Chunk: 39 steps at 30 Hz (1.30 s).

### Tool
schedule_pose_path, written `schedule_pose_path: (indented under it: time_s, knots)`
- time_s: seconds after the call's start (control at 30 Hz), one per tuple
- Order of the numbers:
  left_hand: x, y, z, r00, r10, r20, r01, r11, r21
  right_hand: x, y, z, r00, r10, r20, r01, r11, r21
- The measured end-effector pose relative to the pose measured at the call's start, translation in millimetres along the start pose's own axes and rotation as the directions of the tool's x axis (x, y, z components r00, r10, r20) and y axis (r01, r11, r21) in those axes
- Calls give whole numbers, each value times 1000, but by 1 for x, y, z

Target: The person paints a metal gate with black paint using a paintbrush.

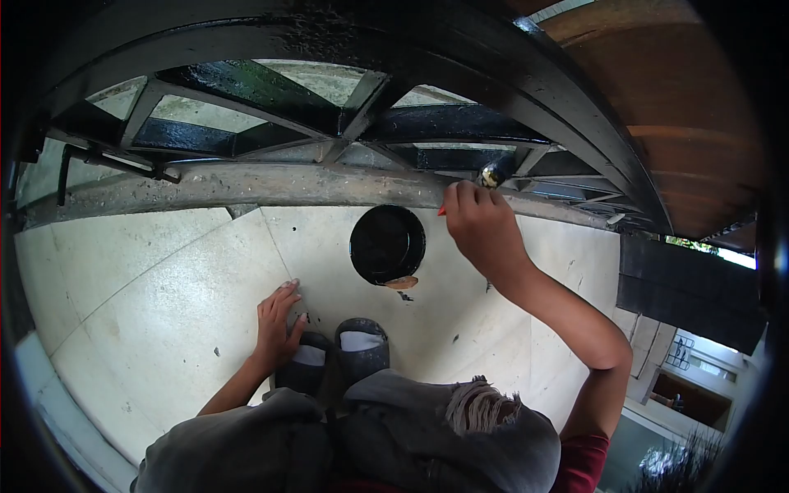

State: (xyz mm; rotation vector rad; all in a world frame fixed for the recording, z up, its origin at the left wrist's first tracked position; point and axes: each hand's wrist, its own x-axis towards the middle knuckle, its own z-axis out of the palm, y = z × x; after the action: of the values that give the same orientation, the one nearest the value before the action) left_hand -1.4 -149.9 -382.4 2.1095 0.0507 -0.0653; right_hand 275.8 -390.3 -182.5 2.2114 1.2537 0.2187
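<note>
Far right, clasping a brush [492, 175] in the right grip [485, 228] by the barring black gate [448, 123]; near left, spreading the left grip [276, 326] wide beside slippers [366, 360]; between, a black pot [359, 245], brown scrap [402, 283]

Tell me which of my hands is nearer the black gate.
Right: your right hand holds a brush close to the gate; your left hand is farther back, near the left sandal.

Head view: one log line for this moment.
right hand: holds brush at gate | left hand: open, empty | pot: on floor
</note>
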Motion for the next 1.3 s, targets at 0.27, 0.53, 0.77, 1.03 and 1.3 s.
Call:
schedule_pose_path:
  time_s: [0.27,0.53,0.77,1.03,1.3]
  knots:
    - [-1,-3,-1,1000,-4,-6,4,1000,-11,12,4,-2,1000,20,2,-20,999,-25]
    - [-1,-3,1,1000,7,0,-7,1000,6,14,9,-5,999,34,-17,-34,999,-2]
    - [-1,-3,1,1000,4,-2,-4,1000,4,14,4,-8,996,32,-86,-26,998,66]
    - [-2,-4,3,1000,-3,-4,3,1000,6,11,8,-2,996,54,-73,-56,998,-21]
    - [-1,-2,2,1000,-8,1,8,1000,12,8,10,-4,992,17,-127,-12,999,35]
